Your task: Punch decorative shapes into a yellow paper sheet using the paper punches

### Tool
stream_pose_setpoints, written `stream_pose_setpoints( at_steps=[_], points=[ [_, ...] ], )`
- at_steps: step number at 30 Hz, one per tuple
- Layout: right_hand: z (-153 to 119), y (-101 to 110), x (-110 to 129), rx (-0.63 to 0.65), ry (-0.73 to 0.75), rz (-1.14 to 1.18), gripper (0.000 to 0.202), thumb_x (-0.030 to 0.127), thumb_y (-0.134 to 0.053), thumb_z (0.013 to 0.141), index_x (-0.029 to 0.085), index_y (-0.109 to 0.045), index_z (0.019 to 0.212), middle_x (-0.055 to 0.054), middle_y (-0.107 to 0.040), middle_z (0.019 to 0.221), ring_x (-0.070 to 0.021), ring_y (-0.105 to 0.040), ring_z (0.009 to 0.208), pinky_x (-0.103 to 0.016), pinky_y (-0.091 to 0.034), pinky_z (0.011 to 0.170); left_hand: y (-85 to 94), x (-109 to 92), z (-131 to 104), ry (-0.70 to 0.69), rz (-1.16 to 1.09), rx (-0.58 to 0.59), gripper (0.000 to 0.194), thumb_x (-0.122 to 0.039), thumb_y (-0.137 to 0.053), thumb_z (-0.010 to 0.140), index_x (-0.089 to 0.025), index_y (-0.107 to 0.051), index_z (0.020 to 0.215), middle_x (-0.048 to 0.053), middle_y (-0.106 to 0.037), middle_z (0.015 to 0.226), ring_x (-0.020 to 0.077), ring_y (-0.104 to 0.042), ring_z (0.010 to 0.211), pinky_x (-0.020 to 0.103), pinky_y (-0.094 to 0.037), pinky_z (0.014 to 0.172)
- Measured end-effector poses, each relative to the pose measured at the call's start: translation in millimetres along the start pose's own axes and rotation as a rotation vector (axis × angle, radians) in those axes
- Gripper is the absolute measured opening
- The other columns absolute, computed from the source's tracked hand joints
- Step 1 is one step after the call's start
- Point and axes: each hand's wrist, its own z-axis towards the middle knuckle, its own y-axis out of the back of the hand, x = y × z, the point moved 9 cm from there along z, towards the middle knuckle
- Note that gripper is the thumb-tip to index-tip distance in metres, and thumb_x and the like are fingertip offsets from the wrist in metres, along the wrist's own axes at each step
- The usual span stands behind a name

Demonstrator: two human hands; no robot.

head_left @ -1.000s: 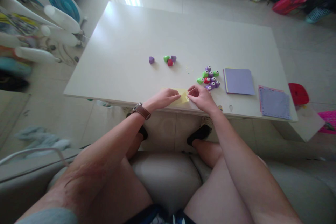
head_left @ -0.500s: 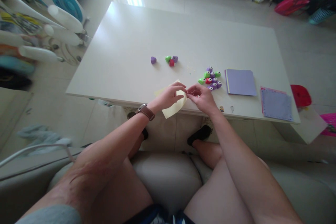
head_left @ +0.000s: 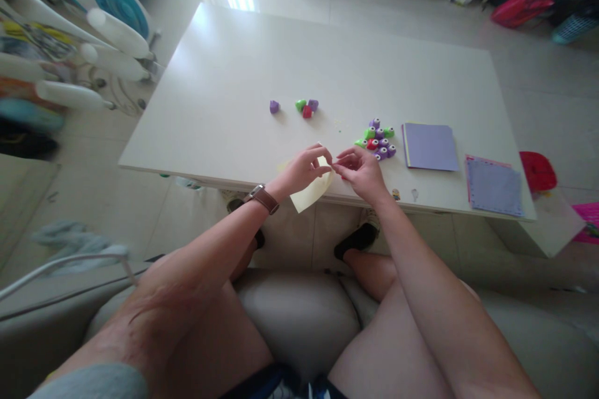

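Note:
My left hand (head_left: 306, 168) grips a pale yellow sheet of paper (head_left: 306, 197), which curls and hangs past the table's near edge. At the sheet's right edge, the bent fingertips of my right hand (head_left: 358, 169) come together close to my left fingers. A bit of red shows beneath the right fingers; the rest of what they hold is hidden. Just beyond my right hand lies a cluster of small purple, green and red pieces (head_left: 380, 134) with white round ends, possibly mini craft punches. Farther left are a purple piece (head_left: 274, 107) and a group with a red piece (head_left: 307, 112).
On the white table (head_left: 234, 75), a stack of purple paper (head_left: 431, 147) lies to the right. Beyond it are bluish sheets (head_left: 494, 186) with marked edges. Two tiny cut-out pieces, one a grey shape (head_left: 414, 194), lie near the front edge.
Both hands stay at the paper's edge with slight finger movement. The right index finger has lifted a little, and a red bit now shows below that hand.

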Motion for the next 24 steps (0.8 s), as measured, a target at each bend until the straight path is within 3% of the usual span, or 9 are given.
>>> stream_pose_setpoints(
  at_steps=[12,24],
  points=[
    [-1.5,0.1,9.1,0.0,0.078,-0.081,0.039,0.056,-0.087,0.075,0.023,-0.069,0.085,-0.003,-0.075,0.081,-0.0171,-0.068,0.069,-0.03,-0.056,0.06,-1.0,-3.6,-0.3,-0.053,0.02,0.029,0.006,-0.022,-0.063,0.098,-0.019,-0.066,0.094,0.003,-0.06,0.101,0.0111,-0.062,0.078,0.026,-0.051,0.072],
    [-11.4,-3.3,36.4,-0.01,0.271,-0.358,0.008,0.029,-0.077,0.085,0.023,-0.071,0.083,-0.001,-0.074,0.076,-0.0159,-0.066,0.065,-0.03,-0.052,0.063,-3.4,-6.8,-2.0,-0.072,0.031,0.068,0.008,-0.017,-0.056,0.099,-0.02,-0.062,0.095,0.003,-0.056,0.106,0.0134,-0.061,0.085,0.029,-0.052,0.079]
  ],
)
